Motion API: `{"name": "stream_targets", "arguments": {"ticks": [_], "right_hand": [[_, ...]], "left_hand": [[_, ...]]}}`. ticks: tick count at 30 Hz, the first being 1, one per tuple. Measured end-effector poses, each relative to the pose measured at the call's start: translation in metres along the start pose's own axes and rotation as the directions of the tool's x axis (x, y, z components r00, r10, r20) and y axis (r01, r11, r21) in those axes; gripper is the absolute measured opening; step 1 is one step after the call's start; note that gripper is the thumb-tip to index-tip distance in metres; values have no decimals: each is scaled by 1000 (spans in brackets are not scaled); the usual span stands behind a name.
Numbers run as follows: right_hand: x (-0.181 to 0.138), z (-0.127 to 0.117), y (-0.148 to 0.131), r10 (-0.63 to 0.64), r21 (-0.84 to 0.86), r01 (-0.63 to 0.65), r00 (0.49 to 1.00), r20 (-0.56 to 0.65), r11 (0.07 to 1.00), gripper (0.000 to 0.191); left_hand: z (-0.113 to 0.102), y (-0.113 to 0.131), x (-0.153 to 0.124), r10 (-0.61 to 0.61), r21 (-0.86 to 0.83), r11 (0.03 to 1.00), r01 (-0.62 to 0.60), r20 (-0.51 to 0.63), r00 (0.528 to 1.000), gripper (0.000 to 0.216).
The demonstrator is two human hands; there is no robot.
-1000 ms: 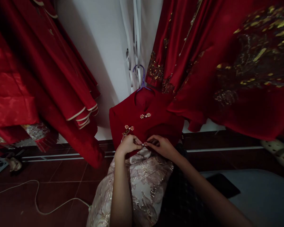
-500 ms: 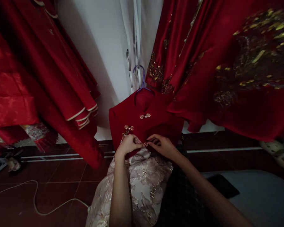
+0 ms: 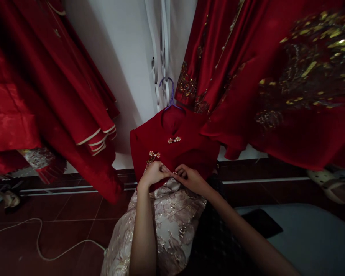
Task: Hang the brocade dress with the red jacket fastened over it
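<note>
In front of me a red top (image 3: 194, 128) hangs on a purple hanger (image 3: 171, 96). A pearl-beaded flower clasp (image 3: 174, 140) sits below its neckline, and a second beaded clasp (image 3: 154, 155) with a dangling trim lies toward the left. My left hand (image 3: 155, 174) and my right hand (image 3: 192, 179) meet at the lower front of the top. Their thumbs and fingers pinch a small beaded clasp (image 3: 175, 173), mostly covered by the fingertips. Just beneath is a pale, shiny floral skirt (image 3: 175, 218).
Red garments (image 3: 86, 96) hang at the left, and a sequined red garment (image 3: 304, 76) hangs at the right. White metal bars (image 3: 166, 42) stand against the wall. A white cord (image 3: 40, 245) crosses the tiled floor. A dark flat object (image 3: 263, 223) lies on a grey-blue surface (image 3: 313, 237).
The right fingers have moved in closer to the left fingertips, now covering more of the small clasp. The whole view has shifted slightly.
</note>
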State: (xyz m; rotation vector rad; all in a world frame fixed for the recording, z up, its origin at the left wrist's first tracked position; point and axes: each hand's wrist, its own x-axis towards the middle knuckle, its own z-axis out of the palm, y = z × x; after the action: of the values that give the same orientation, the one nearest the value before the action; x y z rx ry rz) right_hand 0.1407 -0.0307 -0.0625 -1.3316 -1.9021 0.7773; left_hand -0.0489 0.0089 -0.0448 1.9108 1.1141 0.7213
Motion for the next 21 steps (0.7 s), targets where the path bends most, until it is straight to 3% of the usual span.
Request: {"name": "stream_targets", "arguments": {"ticks": [2,5,7,10,12,14,21], "right_hand": [[0,0,-2,-3,25,4,1000,-23,1000,27],[2,-3,-5,-11,81,14,999,-43,997,26],[3,-7,-7,-17,128,22,999,-40,991,27],[3,-13,-11,-18,197,19,1000,-7,980,29],[2,-15,-12,-1,223,-3,1000,20,975,31],[2,-15,-14,15,231,-21,999,30,973,31],[1,-10,-16,0,236,-16,998,67,972,28]], "left_hand": [[0,3,-2,-19,-96,995,20,12,1000,32],[-1,13,-3,-80,-368,927,68,-16,997,38],[-2,18,-1,-162,-587,806,72,-101,982,40],[-3,16,6,-280,-826,564,-14,-207,937,36],[-4,11,11,-348,-896,440,-51,-223,911,30],[-3,5,15,-413,-923,379,-67,-234,880,22],[0,2,17,-456,-930,357,-86,-254,853,17]]}}
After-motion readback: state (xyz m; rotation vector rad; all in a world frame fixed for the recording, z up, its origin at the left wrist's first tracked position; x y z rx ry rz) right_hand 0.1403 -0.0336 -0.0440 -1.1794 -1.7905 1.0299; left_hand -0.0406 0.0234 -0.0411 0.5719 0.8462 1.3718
